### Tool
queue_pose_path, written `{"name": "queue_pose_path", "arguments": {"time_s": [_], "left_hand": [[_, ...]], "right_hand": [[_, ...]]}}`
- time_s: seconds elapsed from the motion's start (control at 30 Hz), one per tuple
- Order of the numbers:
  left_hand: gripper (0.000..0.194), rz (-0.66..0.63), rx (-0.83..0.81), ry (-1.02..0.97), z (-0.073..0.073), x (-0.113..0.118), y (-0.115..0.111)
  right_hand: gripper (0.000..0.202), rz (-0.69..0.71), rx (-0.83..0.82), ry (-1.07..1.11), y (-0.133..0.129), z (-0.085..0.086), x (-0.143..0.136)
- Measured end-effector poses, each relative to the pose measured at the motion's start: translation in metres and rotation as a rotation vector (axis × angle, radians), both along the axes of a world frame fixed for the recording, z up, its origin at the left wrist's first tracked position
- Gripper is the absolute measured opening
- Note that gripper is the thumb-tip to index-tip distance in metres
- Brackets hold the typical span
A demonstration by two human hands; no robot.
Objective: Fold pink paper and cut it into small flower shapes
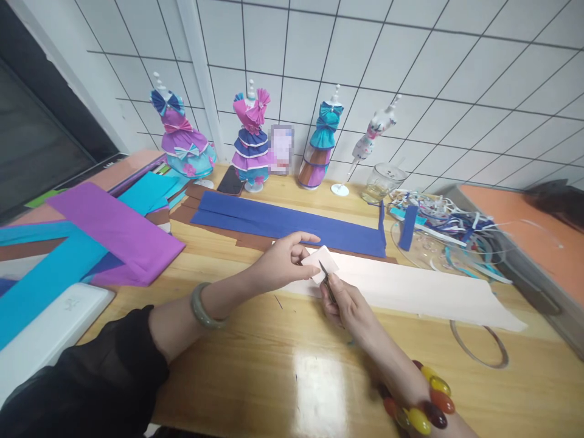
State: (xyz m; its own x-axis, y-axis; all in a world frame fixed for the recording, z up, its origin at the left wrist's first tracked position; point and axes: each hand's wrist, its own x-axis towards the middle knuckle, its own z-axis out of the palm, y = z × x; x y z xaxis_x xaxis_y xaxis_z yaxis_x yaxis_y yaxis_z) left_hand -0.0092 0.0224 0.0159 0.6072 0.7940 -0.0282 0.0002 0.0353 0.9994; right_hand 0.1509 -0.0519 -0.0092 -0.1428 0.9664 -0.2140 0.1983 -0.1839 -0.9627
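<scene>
A small pale pink piece of folded fabric (pixel 326 257) is pinched between the thumb and fingers of my left hand (pixel 285 261). My right hand (pixel 342 301) grips small dark scissors (pixel 325 274), their blades pointing up and left across the pale piece. Whether the blades touch it I cannot tell. Under and beyond my hands lies a long pale pink fabric strip (pixel 420 289). Behind that is a folded dark blue strip (pixel 287 225), with brown fabric (pixel 187 211) showing beneath it. Parts of my right fingers and the scissor handles are hidden.
Dress forms (pixel 252 146) stand along the tiled wall, most in fabric outfits. A glass jar (pixel 383 182) and a tray of ribbon scraps (pixel 438 219) are at the right, near a ring-shaped band (pixel 483 347). Purple fabric (pixel 123 231) and a white box (pixel 68 322) lie left.
</scene>
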Motion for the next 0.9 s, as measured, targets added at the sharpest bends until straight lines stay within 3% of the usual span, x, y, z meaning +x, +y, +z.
{"name": "queue_pose_path", "arguments": {"time_s": [0.9], "left_hand": [[0.052,0.018,-0.080,-0.017,-0.0005,0.0020,-0.0017]], "right_hand": [[0.048,-0.015,-0.063,0.020,-0.0001,0.0020,0.0015]]}}
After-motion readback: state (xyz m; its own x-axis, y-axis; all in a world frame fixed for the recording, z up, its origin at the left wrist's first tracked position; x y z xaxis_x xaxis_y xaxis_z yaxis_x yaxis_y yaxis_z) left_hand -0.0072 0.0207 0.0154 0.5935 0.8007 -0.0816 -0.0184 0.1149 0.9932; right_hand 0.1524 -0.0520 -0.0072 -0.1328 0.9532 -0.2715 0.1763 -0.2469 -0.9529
